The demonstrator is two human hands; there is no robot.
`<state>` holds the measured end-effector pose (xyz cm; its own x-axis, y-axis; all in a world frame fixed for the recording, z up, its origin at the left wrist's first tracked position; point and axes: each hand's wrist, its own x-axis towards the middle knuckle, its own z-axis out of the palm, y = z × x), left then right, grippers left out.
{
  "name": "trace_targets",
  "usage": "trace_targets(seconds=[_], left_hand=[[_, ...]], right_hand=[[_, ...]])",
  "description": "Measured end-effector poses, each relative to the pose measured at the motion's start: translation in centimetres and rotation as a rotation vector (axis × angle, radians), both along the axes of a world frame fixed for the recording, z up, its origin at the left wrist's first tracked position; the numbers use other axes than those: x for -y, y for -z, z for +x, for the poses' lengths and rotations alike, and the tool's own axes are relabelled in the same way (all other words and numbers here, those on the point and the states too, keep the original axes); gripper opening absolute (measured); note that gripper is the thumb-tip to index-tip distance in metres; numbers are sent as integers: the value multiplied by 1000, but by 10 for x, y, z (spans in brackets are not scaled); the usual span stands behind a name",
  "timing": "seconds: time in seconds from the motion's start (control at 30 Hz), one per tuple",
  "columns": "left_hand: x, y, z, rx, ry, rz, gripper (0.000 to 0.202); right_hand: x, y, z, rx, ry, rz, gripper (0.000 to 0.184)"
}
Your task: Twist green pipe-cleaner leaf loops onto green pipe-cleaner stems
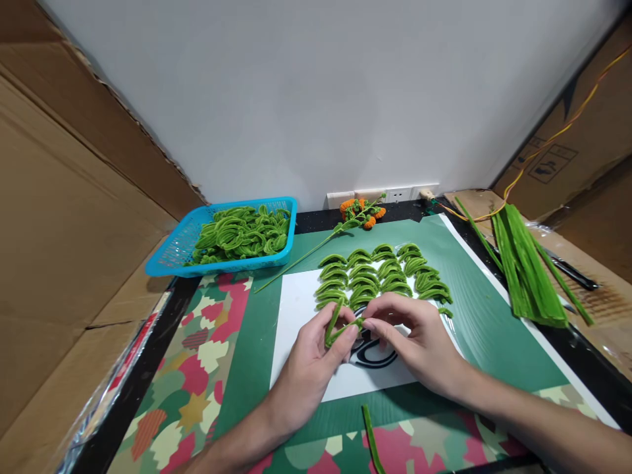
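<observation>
My left hand (310, 359) and my right hand (415, 337) meet over a white sheet (301, 309) and pinch a bent green pipe cleaner (337, 324) between their fingertips. The left fingers hold its folded loop; the right thumb and forefinger grip the free end. Just beyond the hands lie several rows of finished green curved pipe-cleaner pieces (380, 273) on the sheet and the green mat (474, 316). A black printed outline (375, 355) on the sheet shows partly under my hands.
A blue basket (170, 257) of green curved pieces stands at the back left. A bundle of straight green pipe cleaners (526, 270) lies at right. An orange-flowered stem (358, 214) lies by the wall sockets. One loose green pipe cleaner (370, 438) lies near me. Cardboard walls flank both sides.
</observation>
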<state>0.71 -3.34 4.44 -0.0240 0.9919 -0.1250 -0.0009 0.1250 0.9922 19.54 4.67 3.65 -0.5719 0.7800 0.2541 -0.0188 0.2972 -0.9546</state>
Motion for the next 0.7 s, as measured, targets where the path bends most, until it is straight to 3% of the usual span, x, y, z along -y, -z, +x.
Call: trace_targets(seconds=[0.13, 0.23, 0.5, 0.7], left_hand=[[2, 2, -1, -13, 6, -17, 26], [3, 1, -1, -69, 17, -19, 26], [1, -1, -5, -317, -12, 3, 27], [-2, 2, -7, -306, -37, 42, 26]], right_hand=[[-2, 0, 3, 24, -23, 307, 13], [-4, 0, 4, 9, -39, 427, 15], [-7, 2, 1, 119, -63, 317, 9], [-5, 1, -1, 158, -63, 399, 9]])
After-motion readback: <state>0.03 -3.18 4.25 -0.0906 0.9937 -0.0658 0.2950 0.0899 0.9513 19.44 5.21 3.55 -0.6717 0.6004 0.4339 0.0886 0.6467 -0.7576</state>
